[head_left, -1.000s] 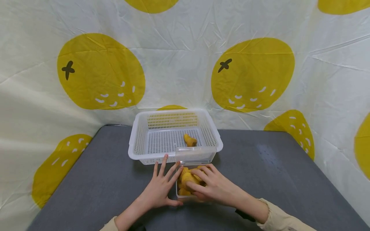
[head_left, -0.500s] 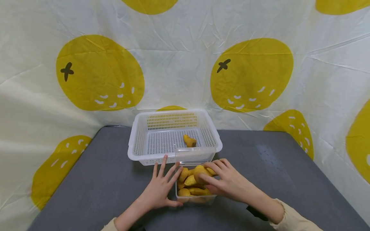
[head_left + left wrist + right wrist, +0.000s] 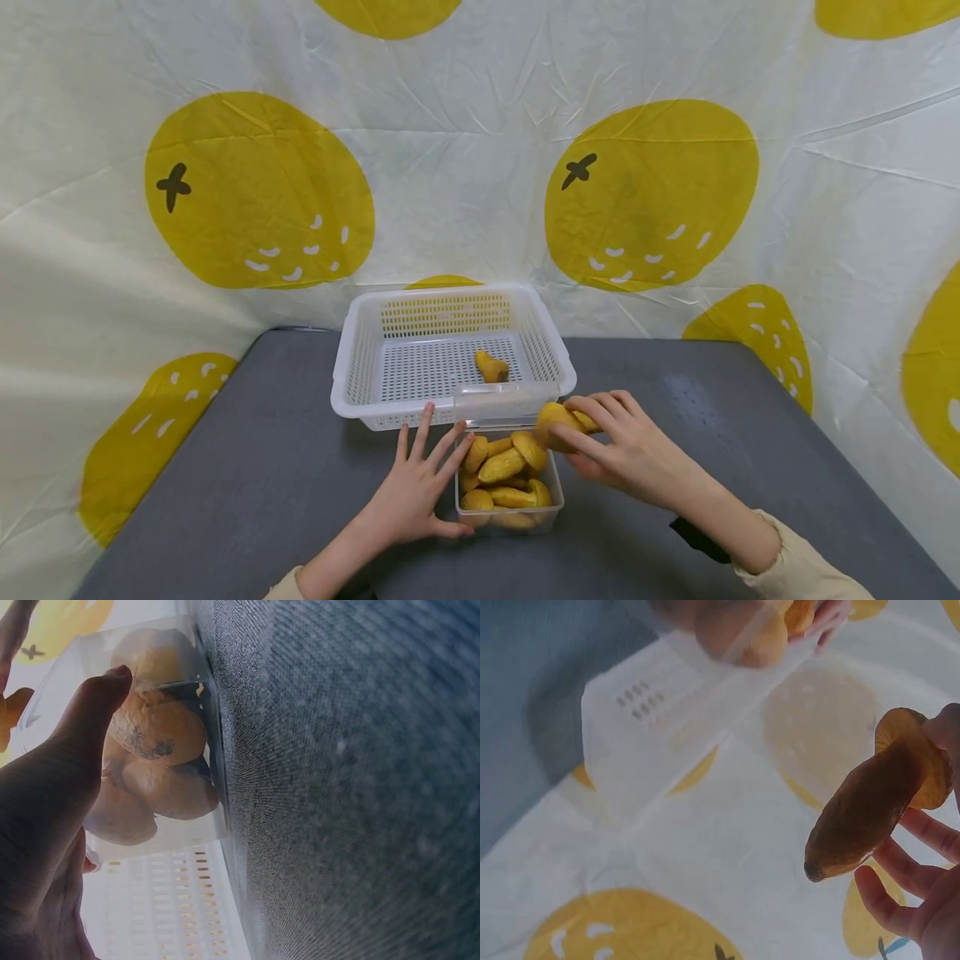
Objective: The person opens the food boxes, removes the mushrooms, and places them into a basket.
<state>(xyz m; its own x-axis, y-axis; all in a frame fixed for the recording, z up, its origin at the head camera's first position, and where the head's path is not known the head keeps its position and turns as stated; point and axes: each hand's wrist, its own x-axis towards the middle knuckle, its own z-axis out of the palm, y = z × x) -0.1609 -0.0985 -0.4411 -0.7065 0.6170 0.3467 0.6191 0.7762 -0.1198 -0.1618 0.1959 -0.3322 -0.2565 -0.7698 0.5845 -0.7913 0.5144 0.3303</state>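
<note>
Yellow mushrooms [image 3: 502,467] fill a clear plastic box [image 3: 557,510] whose lid [image 3: 506,404] is raised at the back, against a white basket. My left hand [image 3: 416,483] lies along the box's left side, fingers straight and spread; the left wrist view has its thumb [image 3: 97,701] beside the clear wall. Past the box's right rear corner, my right hand [image 3: 622,454] holds one yellow mushroom [image 3: 553,421] in the air. In the right wrist view this mushroom [image 3: 862,810] is pinched at its cap, its thick stem pointing away from the palm.
The white perforated basket [image 3: 343,392] stands behind the box, with a single yellow mushroom [image 3: 492,367] lying in its right part. A dark grey cloth covers the table [image 3: 247,467]. Behind hangs a white curtain [image 3: 457,167] with yellow fruit prints.
My right hand reached among the mushrooms in the box, took one and lifted it out to the right. My left hand has stayed at the box's side.
</note>
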